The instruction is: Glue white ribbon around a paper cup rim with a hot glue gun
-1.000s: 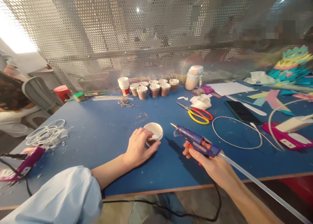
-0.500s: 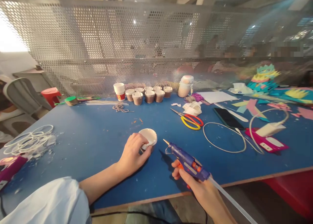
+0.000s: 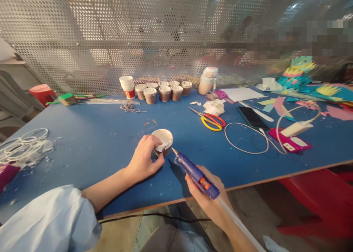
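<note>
My left hand (image 3: pixel 146 156) grips the near left side of a small paper cup (image 3: pixel 164 140), white inside with a brown wrap round its outside. A bit of white strip shows at the rim by my fingers. In my right hand (image 3: pixel 205 189) is a blue hot glue gun (image 3: pixel 195 173), its metal tip pointing up and left, just right of the cup and apparently apart from it. A long clear glue stick (image 3: pixel 237 222) runs out of the gun's back end. Whether the trigger is pressed is hidden.
Beyond the cup lie scissors (image 3: pixel 211 120), a white ribbon roll (image 3: pixel 214 107) and a phone (image 3: pixel 252 117). Several brown-wrapped cups (image 3: pixel 164 93) and a stack of paper cups (image 3: pixel 127 86) stand at the back. A white cable (image 3: pixel 228 141) loops at right; white cord (image 3: pixel 27 145) lies left.
The glue gun has come closer to the cup and turned in my right hand. My left hand still grips the cup. The whole view has tilted down.
</note>
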`<state>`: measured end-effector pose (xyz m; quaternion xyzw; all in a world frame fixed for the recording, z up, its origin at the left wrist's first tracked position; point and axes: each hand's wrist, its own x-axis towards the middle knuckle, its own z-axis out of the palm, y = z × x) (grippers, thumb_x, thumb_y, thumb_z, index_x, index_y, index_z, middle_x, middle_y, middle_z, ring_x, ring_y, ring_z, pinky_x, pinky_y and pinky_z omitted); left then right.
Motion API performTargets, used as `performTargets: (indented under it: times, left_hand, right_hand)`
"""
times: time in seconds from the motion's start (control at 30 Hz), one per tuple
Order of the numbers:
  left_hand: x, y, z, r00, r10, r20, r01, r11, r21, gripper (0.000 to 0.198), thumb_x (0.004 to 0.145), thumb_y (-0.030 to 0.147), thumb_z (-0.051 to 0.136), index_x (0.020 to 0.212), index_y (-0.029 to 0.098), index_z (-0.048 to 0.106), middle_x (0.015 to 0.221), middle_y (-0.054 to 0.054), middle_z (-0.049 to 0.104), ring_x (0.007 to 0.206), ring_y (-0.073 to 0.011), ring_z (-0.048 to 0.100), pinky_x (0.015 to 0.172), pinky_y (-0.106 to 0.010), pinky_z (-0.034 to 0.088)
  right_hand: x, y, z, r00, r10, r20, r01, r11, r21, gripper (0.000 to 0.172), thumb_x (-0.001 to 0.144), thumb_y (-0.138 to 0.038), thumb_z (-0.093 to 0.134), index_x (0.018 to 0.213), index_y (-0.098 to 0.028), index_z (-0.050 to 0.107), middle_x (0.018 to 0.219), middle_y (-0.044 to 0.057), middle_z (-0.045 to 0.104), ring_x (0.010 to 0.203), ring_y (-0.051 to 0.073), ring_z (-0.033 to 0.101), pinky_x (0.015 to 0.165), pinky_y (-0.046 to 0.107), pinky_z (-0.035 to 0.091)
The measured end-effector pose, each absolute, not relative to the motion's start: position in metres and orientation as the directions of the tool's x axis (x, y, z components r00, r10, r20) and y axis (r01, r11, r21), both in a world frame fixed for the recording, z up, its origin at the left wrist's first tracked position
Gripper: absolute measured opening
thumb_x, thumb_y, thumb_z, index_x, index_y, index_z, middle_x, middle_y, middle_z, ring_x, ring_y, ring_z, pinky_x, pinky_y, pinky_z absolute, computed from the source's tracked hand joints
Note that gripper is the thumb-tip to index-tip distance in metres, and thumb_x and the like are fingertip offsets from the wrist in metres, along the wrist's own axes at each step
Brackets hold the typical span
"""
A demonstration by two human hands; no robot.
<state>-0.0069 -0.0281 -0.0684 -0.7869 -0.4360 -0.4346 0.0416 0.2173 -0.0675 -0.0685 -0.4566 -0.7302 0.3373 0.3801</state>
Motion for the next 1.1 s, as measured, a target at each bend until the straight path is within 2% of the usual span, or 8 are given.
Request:
performTargets:
  times: [0.13,0.37,1.1]
  left_hand:
    - [-0.009,-0.028,-0.068,0.250,0.644,0.723,0.688,-0.644,0.336,0.025,0.079,0.005,0.050,0.098,0.020,0.049,0.088,-0.005,0.060,0.085,-0.0193,0.056,0.077,-0.035,0.051]
    - [-0.010,-0.029,-0.068,0.251,0.658,0.710,0.682,-0.641,0.353,0.016,0.085,0.009,0.049,0.094,0.021,0.051,0.085,-0.005,0.061,0.086,-0.0191,0.058,0.078,-0.034,0.051]
    - [-0.012,-0.030,-0.069,0.253,0.667,0.701,0.672,-0.642,0.369,0.015,0.087,0.007,0.050,0.094,0.021,0.050,0.083,-0.002,0.058,0.079,-0.0161,0.054,0.072,-0.029,0.047]
  right_hand:
    - [0.212,-0.068,-0.071,-0.340,0.913,0.227,0.380,0.354,-0.855,0.012,0.087,-0.028,0.054,0.077,-0.022,0.052,0.061,-0.004,0.050,0.053,0.011,0.045,0.050,0.020,0.040]
    - [0.208,-0.068,-0.074,-0.299,0.920,0.254,0.369,0.357,-0.858,0.011,0.086,-0.028,0.055,0.077,-0.021,0.055,0.062,-0.003,0.051,0.051,0.011,0.045,0.046,0.020,0.038]
    - [0.207,-0.069,-0.079,-0.308,0.896,0.319,0.385,0.424,-0.820,0.011,0.087,-0.022,0.054,0.076,-0.022,0.051,0.059,-0.006,0.045,0.050,0.010,0.038,0.051,0.021,0.036]
